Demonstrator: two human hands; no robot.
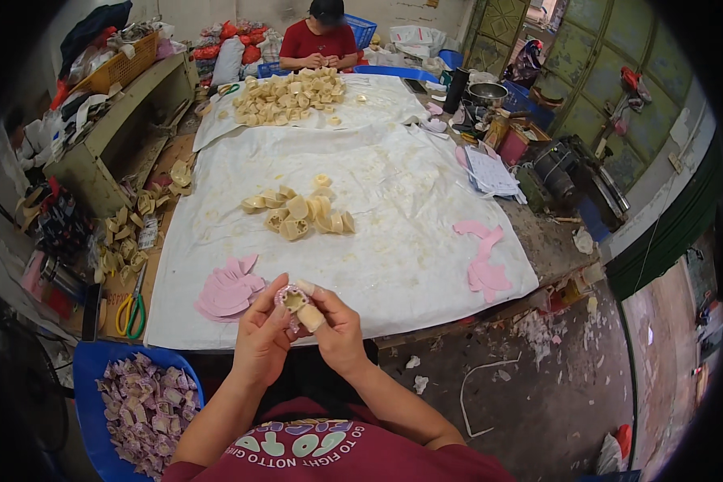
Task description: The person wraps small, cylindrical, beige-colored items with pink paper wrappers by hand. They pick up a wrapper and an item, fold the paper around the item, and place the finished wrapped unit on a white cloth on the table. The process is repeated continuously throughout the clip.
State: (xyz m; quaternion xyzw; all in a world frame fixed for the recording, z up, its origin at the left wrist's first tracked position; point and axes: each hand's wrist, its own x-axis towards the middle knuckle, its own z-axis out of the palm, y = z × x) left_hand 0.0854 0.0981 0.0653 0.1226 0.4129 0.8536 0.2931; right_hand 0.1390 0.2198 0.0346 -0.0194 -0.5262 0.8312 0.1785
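Just over the near edge of the table, both hands hold a small hollow cream piece (292, 300) edged with purple-and-white patterned material. My left hand (263, 331) grips its left side between thumb and fingers. My right hand (339, 331) pinches the other side, its thumb and one fingertip wrapped in pale coverings. Fingers hide part of the piece. Beside my left hand lies a fanned stack of pink cut pieces (225, 293). A cluster of cream cup-shaped pieces (297, 215) rests on the white cloth (410, 273) beyond my hands.
A blue tub (84, 402) at lower left holds many purple-and-cream pieces. Scissors (136, 309) lie at the table's left edge. More pink pieces (487, 269) are at right. Across the table, a person in red (329, 40) sits behind a cream pile (297, 96). A motor-like machine (562, 173) stands far right.
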